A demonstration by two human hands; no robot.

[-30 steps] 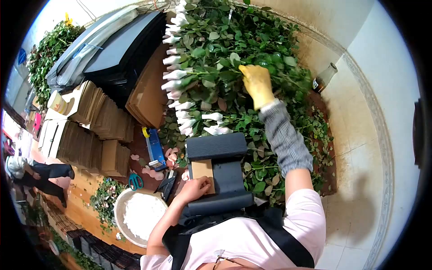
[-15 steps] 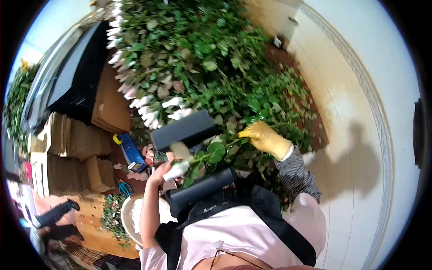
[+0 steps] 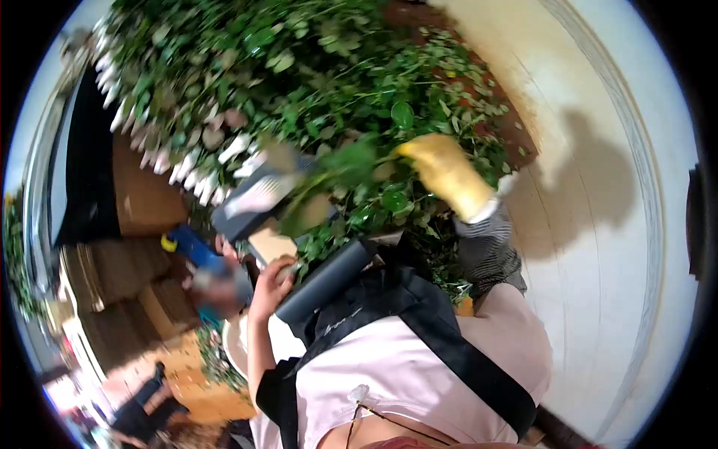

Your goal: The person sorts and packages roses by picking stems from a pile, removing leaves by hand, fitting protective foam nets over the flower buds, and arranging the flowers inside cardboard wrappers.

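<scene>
My right hand (image 3: 446, 176), in a yellow glove, is closed on the stem of a rose (image 3: 262, 194). The rose lies slantwise to the left, its leaves and pale, sleeve-wrapped head smeared by motion over a dark padded block (image 3: 239, 213). Bare and below it, my left hand (image 3: 271, 288) has bent fingers slightly apart, beside a tan block-like piece (image 3: 273, 245) and a dark padded roll (image 3: 329, 278). I see nothing held in it. Behind both hands spreads a large pile of leafy rose stems (image 3: 299, 82), with white-wrapped heads along its left edge.
Stacked cardboard (image 3: 112, 269) stands at the left, below a large brown carton (image 3: 146, 183). A blue tool-like object with a yellow end (image 3: 193, 247) lies near my left hand. A white bin (image 3: 238, 344) is below it. A tiled wall (image 3: 583, 194) borders the right.
The rose has moved up and left, out of my left hand, while my right hand keeps its stem. My left hand has opened near the padded roll. The camera view has turned.
</scene>
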